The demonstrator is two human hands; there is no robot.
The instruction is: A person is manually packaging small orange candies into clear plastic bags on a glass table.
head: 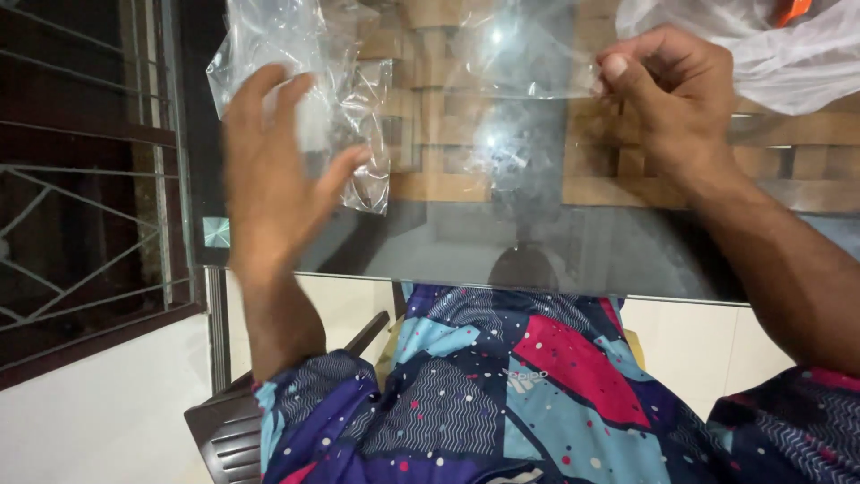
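Right hand (667, 94) pinching a clear plastic bag (430, 81) at upper right, left hand (273, 175) open at left, glass table (537, 251) below

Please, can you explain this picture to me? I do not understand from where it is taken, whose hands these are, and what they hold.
The one picture comes from a camera worn on a person's head, looking down, so both hands are that person's own. The right hand pinches the edge of a clear plastic bag in a closed grip. The left hand is open, fingers spread, at the bag's crumpled left side; it is blurred, so contact is unclear. Below is a glass tabletop over a wooden lattice. Another pale plastic bag lies at top right. A window grille is at the left.
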